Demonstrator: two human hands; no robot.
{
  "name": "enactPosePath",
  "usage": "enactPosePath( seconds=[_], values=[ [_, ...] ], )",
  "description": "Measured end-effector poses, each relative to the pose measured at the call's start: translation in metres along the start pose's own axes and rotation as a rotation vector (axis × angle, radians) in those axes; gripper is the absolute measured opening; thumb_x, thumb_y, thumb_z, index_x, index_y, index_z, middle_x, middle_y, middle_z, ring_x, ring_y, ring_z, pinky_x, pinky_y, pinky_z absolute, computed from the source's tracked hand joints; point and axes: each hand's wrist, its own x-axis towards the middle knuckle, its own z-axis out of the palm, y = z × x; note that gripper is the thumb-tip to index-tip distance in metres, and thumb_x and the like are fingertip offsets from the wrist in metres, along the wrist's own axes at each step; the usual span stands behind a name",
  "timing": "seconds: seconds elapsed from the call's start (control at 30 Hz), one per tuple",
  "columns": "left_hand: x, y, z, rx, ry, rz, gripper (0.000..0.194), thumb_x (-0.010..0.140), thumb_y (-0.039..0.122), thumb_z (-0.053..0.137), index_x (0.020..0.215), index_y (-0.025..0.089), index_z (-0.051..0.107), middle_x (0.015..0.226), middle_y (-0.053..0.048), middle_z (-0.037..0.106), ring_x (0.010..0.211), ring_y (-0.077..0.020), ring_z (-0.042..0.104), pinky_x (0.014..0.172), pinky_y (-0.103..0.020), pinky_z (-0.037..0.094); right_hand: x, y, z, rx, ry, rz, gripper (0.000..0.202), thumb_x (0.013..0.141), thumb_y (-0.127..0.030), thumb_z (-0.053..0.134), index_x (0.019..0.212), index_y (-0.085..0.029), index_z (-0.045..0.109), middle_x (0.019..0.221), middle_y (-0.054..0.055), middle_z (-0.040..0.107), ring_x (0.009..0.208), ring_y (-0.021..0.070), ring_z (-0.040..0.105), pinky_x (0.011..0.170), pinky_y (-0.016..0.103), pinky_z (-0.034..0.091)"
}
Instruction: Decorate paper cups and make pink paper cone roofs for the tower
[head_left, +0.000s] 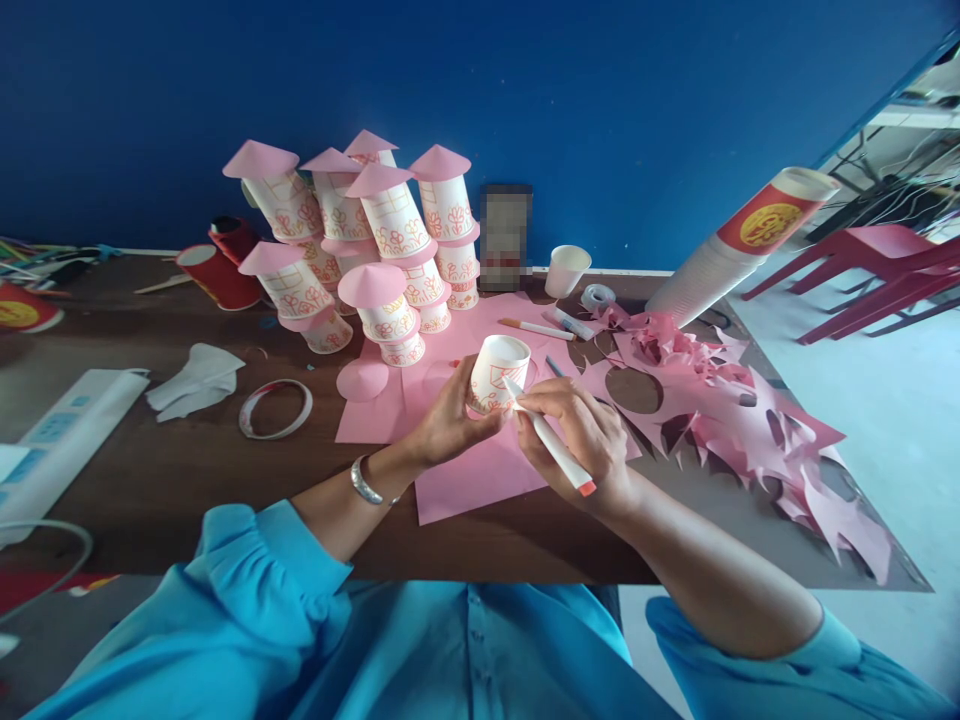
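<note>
In my left hand [450, 415] is a white paper cup [491, 372], tilted, its open rim up and away from me. Red-orange line drawings, among them a boxy outline, mark its side. My right hand [581, 430] grips a white marker [555, 450] with an orange-red end, its tip at the cup's drawn side. Beneath both hands lie pink paper sheets [457, 490]. Just behind the cup, another white marker [538, 328] with an orange cap rests on the pink paper.
Paper-cup towers [390, 225] with pink cone roofs stand at the back left. Pink paper scraps [750, 420] cover the right side. A leaning cup stack [742, 245], a lone white cup [568, 270], a tape roll [275, 408] and a power strip [71, 440] surround the work area.
</note>
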Motion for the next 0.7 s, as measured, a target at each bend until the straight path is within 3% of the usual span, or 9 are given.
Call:
enactPosePath(
  seconds=[0.27, 0.7],
  values=[
    [-0.0002, -0.0032, -0.0015, 0.06, 0.011, 0.026, 0.068, 0.075, 0.064, 0.086, 0.114, 0.018, 0.054, 0.105, -0.008, 0.066, 0.09, -0.0218, 0.062, 0.073, -0.034, 0.055, -0.0008, -0.0043, 0.0032, 0.036, -0.025, 0.01, 0.019, 0.096, -0.006, 0.064, 0.109, -0.02, 0.061, 0.085, 0.003, 0.075, 0.079, 0.0174, 0.078, 0.066, 0.027, 0.063],
    [-0.0004, -0.0002, -0.0004, 0.049, 0.007, 0.035, 0.066, 0.078, 0.062, 0.084, 0.117, 0.019, 0.053, 0.111, -0.01, 0.067, 0.093, -0.0225, 0.062, 0.076, -0.035, 0.053, -0.0005, 0.0002, -0.0002, 0.005, 0.006, -0.007, 0.022, 0.096, -0.008, 0.064, 0.114, -0.022, 0.061, 0.086, 0.003, 0.076, 0.078, 0.0179, 0.077, 0.066, 0.029, 0.062]
  ],
)
